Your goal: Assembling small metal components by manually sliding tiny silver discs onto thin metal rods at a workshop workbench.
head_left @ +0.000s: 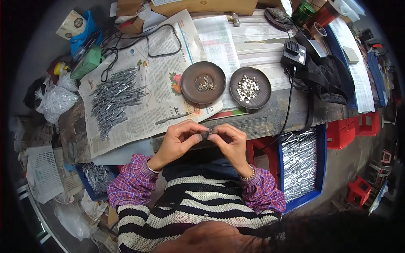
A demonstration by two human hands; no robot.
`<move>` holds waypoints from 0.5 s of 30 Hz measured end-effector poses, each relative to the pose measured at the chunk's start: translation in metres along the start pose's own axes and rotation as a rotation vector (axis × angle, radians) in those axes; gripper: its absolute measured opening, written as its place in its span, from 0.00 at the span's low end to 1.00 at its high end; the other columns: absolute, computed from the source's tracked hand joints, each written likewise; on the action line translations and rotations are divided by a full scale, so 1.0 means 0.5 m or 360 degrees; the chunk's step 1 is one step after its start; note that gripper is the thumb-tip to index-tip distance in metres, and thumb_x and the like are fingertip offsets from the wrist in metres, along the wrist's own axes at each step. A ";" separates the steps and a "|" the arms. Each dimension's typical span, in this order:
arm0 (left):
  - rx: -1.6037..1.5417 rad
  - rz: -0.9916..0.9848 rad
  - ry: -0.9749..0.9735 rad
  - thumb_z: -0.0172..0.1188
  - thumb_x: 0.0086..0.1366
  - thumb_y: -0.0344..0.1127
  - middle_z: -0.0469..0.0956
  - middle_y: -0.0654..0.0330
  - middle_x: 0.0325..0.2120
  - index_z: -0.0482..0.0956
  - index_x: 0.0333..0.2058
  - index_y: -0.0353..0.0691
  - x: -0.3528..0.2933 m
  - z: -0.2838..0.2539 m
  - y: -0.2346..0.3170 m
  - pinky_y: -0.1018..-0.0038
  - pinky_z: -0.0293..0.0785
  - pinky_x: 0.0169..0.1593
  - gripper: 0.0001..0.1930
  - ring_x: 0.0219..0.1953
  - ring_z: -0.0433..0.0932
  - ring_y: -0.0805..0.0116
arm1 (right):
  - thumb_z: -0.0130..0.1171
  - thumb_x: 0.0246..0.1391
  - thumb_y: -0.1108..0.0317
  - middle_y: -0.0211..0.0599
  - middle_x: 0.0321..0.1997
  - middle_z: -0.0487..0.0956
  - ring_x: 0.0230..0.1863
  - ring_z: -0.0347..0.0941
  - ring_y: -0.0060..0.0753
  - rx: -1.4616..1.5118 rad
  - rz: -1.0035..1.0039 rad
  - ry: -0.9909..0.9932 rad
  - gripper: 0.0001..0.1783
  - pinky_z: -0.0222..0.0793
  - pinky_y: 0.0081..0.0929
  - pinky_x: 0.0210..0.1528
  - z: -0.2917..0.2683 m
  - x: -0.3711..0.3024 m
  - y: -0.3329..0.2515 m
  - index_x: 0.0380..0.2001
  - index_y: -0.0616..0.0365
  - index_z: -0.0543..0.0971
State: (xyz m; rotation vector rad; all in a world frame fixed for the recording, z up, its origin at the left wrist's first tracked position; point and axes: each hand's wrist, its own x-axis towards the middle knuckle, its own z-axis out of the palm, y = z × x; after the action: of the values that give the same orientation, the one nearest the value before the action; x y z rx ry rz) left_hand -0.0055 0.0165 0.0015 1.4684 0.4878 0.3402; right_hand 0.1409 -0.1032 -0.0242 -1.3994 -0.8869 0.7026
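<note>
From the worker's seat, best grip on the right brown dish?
Probably pinch the near rim of the right dish, from its seat-facing edge. It is shallow, lies flat, and its small silvery parts sit mid-dish, leaving the rim bare. The left dish crowds its left side.

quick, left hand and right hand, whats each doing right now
Left hand: closed, pinching one end of a small dark metal part.
Right hand: closed, pinching the other end of the same part.
</note>
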 end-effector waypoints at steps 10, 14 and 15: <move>-0.0315 -0.0217 -0.0124 0.57 0.60 0.22 0.76 0.63 0.36 0.78 0.43 0.34 0.000 0.007 0.010 0.84 0.68 0.34 0.11 0.31 0.72 0.80 | 0.65 0.41 0.80 0.34 0.25 0.78 0.29 0.73 0.21 0.0063 0.0063 0.0058 0.06 0.67 0.18 0.32 -0.005 -0.009 -0.007 0.25 0.67 0.78; -0.0654 -0.0447 -0.0230 0.57 0.60 0.23 0.76 0.63 0.35 0.79 0.43 0.34 -0.009 -0.003 -0.001 0.84 0.67 0.32 0.11 0.30 0.71 0.80 | 0.64 0.42 0.81 0.33 0.28 0.78 0.31 0.73 0.20 0.0373 0.0288 -0.0047 0.05 0.68 0.17 0.34 -0.005 -0.017 -0.008 0.26 0.66 0.78; -0.0590 -0.0403 -0.0191 0.57 0.60 0.23 0.77 0.63 0.34 0.79 0.42 0.34 -0.013 0.000 -0.004 0.83 0.69 0.33 0.11 0.31 0.73 0.79 | 0.64 0.42 0.81 0.33 0.28 0.78 0.31 0.73 0.20 0.0372 0.0287 -0.0050 0.05 0.68 0.17 0.34 -0.004 -0.017 -0.009 0.26 0.66 0.78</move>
State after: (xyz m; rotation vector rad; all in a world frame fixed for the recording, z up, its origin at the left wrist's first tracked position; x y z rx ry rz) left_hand -0.0113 0.0130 0.0000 1.0471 0.4786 0.1303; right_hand 0.1378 -0.1117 -0.0205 -1.2707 -0.6835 0.9372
